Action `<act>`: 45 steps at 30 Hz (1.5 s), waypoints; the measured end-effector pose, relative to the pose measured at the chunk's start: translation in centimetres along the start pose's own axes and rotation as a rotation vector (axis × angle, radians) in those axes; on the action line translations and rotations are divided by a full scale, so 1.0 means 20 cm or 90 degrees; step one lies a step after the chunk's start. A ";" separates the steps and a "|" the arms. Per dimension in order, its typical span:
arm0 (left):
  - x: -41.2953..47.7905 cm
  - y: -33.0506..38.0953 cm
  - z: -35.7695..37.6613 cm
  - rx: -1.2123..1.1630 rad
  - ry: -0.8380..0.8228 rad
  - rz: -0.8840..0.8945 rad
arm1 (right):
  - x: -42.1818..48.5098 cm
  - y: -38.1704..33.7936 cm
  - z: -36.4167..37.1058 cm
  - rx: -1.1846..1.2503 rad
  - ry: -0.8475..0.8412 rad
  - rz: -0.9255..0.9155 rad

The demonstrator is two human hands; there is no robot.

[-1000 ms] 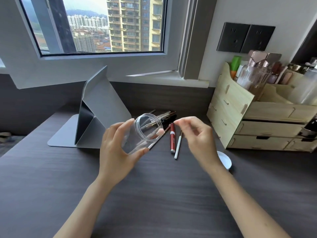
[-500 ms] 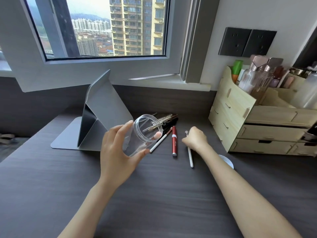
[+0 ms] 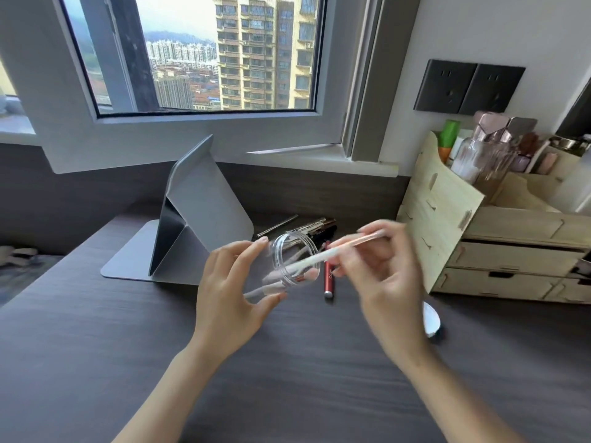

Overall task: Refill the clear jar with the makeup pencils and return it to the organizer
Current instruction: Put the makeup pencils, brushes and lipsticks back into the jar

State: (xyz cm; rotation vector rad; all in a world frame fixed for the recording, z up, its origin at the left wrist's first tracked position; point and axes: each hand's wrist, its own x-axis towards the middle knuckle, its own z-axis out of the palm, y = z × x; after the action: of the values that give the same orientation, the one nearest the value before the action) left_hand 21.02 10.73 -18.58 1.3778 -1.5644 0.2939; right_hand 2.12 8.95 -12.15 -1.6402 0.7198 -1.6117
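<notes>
While half a second ago the right hand (image 3: 387, 270) was pressed to the desk (image 3: 287, 378) over a white pencil, it is now raised, its fingers pinched on a white pencil (image 3: 323, 257) with a pink end, whose tip passes through the mouth of the jar (image 3: 287, 266). The left hand (image 3: 228, 289) holds the jar off the desk, thumb below and fingers (image 3: 256, 246) curled over the top, with the mouth tilted toward the right hand much as in the earlier frames. At least one other pale pencil already lies inside the jar, seen through its wall near the left thumb; motion blur keeps the exact count uncertain. A red pencil (image 3: 328, 276) lies on the desk just beyond the jar, and a cluster of dark and metallic pencils (image 3: 315, 227) sits behind it, beside the folded stand (image 3: 204, 215). The wooden organizer (image 3: 447, 219) stands at the right, well apart from the jar, and a small white lid or dish (image 3: 431, 319) lies near its base, partly hidden by the right forearm. Refilling therefore appears to be in its early stage: one pencil is going in, several are left on the desk, and the return of the jar to the organizer is not yet begun.
</notes>
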 end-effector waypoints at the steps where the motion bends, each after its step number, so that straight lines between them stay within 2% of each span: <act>1: 0.00 0.00 0.00 0.000 0.005 -0.001 | -0.02 0.02 0.02 -0.110 -0.041 -0.019; 4: 0.01 -0.01 -0.02 0.003 0.020 -0.008 | -0.02 0.06 0.05 -0.394 -0.124 -0.201; 6: 0.02 -0.02 -0.02 0.003 0.026 -0.013 | 0.01 0.08 0.04 -0.417 -0.169 -0.249; 8: 0.02 -0.02 -0.02 -0.013 0.034 -0.025 | 0.04 0.10 0.03 -0.307 -0.182 -0.179; 10: 0.03 -0.03 -0.03 -0.040 0.058 -0.056 | 0.10 0.16 0.02 -0.201 -0.116 -0.070; 12: 0.04 -0.04 -0.04 -0.076 0.090 -0.089 | 0.16 0.28 0.03 -0.314 -0.099 -0.023; 14: 0.05 -0.04 -0.05 -0.124 0.121 -0.118 | 0.20 0.42 0.04 -0.525 -0.219 -0.021; 16: 0.05 -0.05 -0.06 -0.164 0.146 -0.147 | 0.21 0.54 0.07 -0.689 -0.367 -0.096; 21: 0.05 -0.05 -0.06 -0.184 0.159 -0.162 | 0.27 0.60 0.14 -0.895 -0.591 -0.292; 26: 0.05 -0.05 -0.06 -0.157 0.148 -0.125 | 0.29 0.57 0.16 -1.042 -0.691 -0.484; 29: 0.05 -0.05 -0.06 -0.142 0.136 -0.115 | 0.30 0.55 0.16 -1.030 -0.689 -0.536; 31: 0.05 -0.04 -0.06 -0.130 0.131 -0.111 | 0.30 0.52 0.14 -0.978 -0.645 -0.544; 32: 0.05 -0.04 -0.06 -0.125 0.130 -0.112 | 0.31 0.50 0.13 -0.913 -0.593 -0.528; 35: 0.05 -0.03 -0.06 -0.122 0.128 -0.121 | 0.29 0.39 0.07 -0.639 -0.364 -0.328; 37: 0.05 -0.03 -0.05 -0.118 0.128 -0.120 | 0.27 0.31 0.01 -0.563 -0.201 -0.308; 39: 0.04 -0.03 -0.05 -0.095 0.116 -0.100 | 0.26 0.21 -0.07 -0.505 -0.128 -0.311; 41: 0.03 -0.03 -0.04 -0.063 0.099 -0.072 | 0.25 0.10 -0.12 -0.541 -0.139 -0.364; 43: 0.03 -0.02 -0.03 -0.034 0.074 -0.040 | 0.24 0.01 -0.12 -0.679 -0.193 -0.436; 45: 0.02 -0.02 -0.02 0.000 0.046 -0.001 | 0.21 -0.04 -0.08 -0.786 -0.264 -0.455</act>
State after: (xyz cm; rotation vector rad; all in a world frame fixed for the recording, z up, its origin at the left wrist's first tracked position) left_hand 21.68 10.67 -18.28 1.3547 -1.5037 0.3394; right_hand 0.82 5.84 -9.11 -3.2916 1.0565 -1.1233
